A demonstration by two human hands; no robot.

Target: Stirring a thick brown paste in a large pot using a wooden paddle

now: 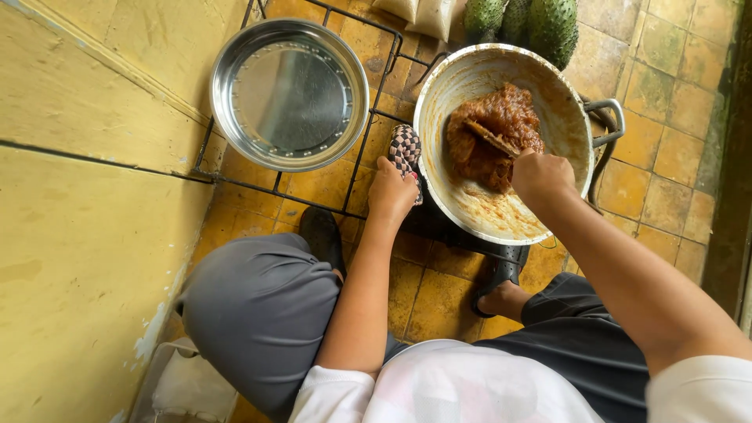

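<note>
A large metal wok (558, 102) sits low on the tiled floor, smeared inside with sauce. A thick brown-red mass (493, 133) fills its middle. My right hand (540, 174) is closed round the handle of a wooden spatula (492, 137) whose blade is stuck in the mass. My left hand (392, 192) grips a checked cloth (405, 149) pressed against the wok's left rim. I am seated with my knees either side of the wok.
A shallow steel pan (290, 94) rests on a black wire rack (376, 117) to the left. A yellow wall (86, 196) runs along the left. Green spiky fruits (533, 23) and pale bags (419, 12) lie behind the wok. A dark sandal (321, 235) is near my left knee.
</note>
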